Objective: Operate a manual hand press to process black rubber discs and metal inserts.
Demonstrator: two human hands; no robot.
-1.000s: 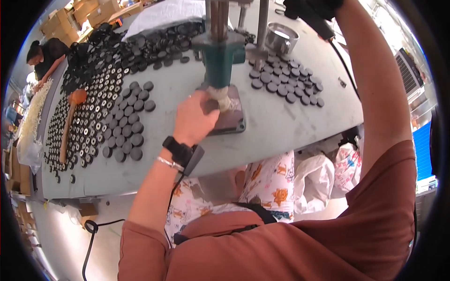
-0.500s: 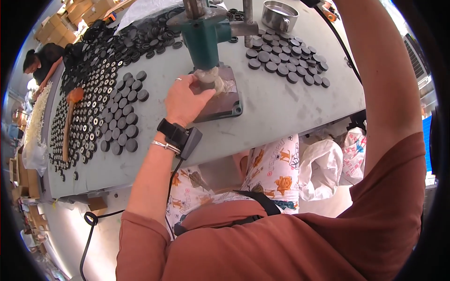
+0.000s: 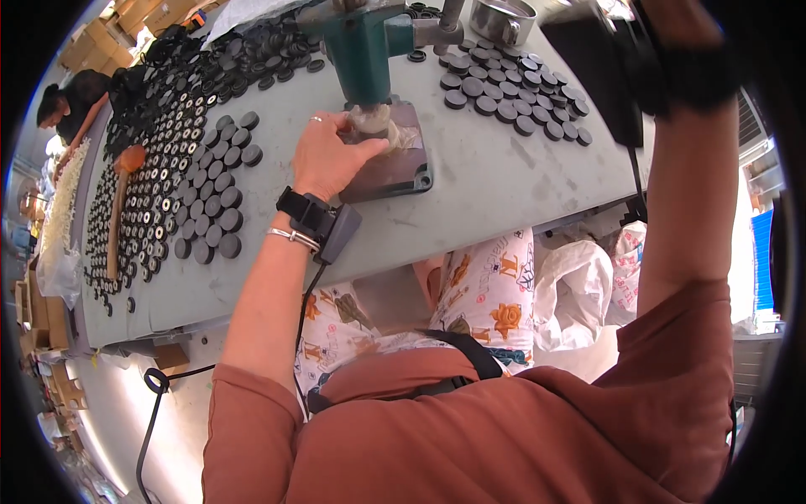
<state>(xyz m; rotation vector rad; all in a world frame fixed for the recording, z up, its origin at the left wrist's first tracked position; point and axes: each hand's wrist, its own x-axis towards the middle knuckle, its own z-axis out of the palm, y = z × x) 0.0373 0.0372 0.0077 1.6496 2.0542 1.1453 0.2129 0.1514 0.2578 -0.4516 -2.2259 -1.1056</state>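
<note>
My left hand (image 3: 329, 160) has its fingertips pinched narrow around a small pale part (image 3: 370, 119) that sits directly under the ram of the green bench press (image 3: 363, 46), on the press's dark base plate (image 3: 395, 168). The thumb and forefinger touch the part; the other fingers curl loosely beside it. A black wrist unit (image 3: 312, 217) with a trailing cable and a metal bangle sit on that wrist.

Change over the last second: the hand was resting lower on the base plate with the fingers more over the part; now the fingertips are up at the ram tip, and the whole press has shifted toward the top of the view, so my head has tipped. I judge the part is being seated or steadied in the die rather than lifted away.

My right hand is raised well above the table; only the forearm and a black device (image 3: 600, 71) strapped near the wrist show, so I cannot tell how its fingers stand. Probably it is on the press lever, out of sight.

Outward: a group of black round caps (image 3: 512, 92) lies right of the press, a steel bowl (image 3: 501, 18) behind them. Left of the press, more black caps (image 3: 214, 193) in loose rows, then ringed discs and an orange-handled wooden tool (image 3: 122, 202) on the grey table (image 3: 504, 193). Another person (image 3: 63, 105) sits at the far left end.
</note>
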